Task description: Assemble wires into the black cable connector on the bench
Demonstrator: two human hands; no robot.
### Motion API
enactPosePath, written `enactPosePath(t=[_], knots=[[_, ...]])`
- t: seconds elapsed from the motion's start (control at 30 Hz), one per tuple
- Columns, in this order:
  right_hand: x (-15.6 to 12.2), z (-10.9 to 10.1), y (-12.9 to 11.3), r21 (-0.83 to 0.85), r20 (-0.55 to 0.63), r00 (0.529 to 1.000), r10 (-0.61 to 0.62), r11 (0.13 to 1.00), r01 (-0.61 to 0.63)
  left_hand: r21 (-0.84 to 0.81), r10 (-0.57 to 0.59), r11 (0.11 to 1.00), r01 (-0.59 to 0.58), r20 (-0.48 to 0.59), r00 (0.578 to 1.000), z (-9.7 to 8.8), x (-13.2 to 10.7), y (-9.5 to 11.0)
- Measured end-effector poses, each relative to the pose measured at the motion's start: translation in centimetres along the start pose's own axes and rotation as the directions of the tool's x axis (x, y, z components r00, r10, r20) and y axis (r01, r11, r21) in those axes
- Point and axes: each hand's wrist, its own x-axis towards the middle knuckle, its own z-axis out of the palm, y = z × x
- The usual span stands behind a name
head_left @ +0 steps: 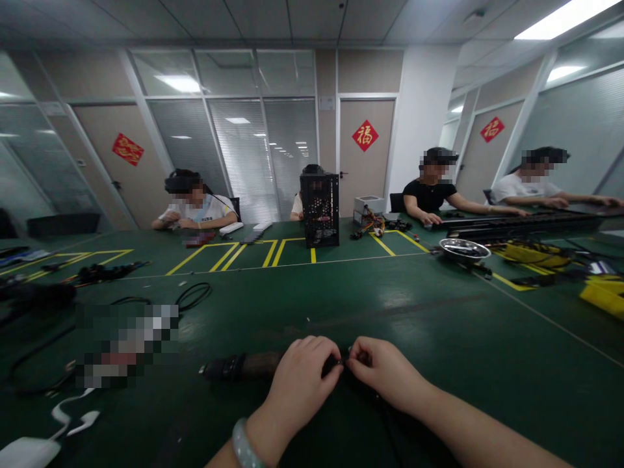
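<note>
My left hand point(301, 377) and my right hand point(385, 372) meet at the near edge of the green table point(370, 305). Both are closed, fingertips pinched together on a small dark part point(341, 361) between them. A dark cylindrical bundle point(238, 367), like a wrapped cable, lies on the table and runs left from under my left hand. I cannot make out what the pinched part is. A pale bracelet point(245, 445) sits on my left wrist.
Black cables point(192, 296) loop at the left. A black mesh computer case point(319, 209) stands mid-table, a metal bowl point(464, 248) at the right, yellow parts point(602, 296) far right. Several people sit along the far side and right, their hands on the table.
</note>
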Motion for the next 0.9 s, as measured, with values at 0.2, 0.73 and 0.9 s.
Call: enactPosePath(t=[0.2,0.73,0.9], knots=[[-0.1,-0.2,-0.4,-0.025,0.001,1.0,0.004,1.0,-0.004,0.007,0.025,1.0,-0.025,0.013,1.0,0.1,0.1,-0.1],[0.0,0.0,-0.1,0.024,0.004,1.0,0.01,1.0,-0.01,0.019,0.138,0.99,-0.137,-0.038,0.99,1.1,0.0,-0.7],[0.0,0.0,-0.2,0.002,0.005,1.0,0.004,1.0,-0.004,0.026,0.103,0.994,-0.102,-0.05,0.993,0.8,-0.1,-0.3]])
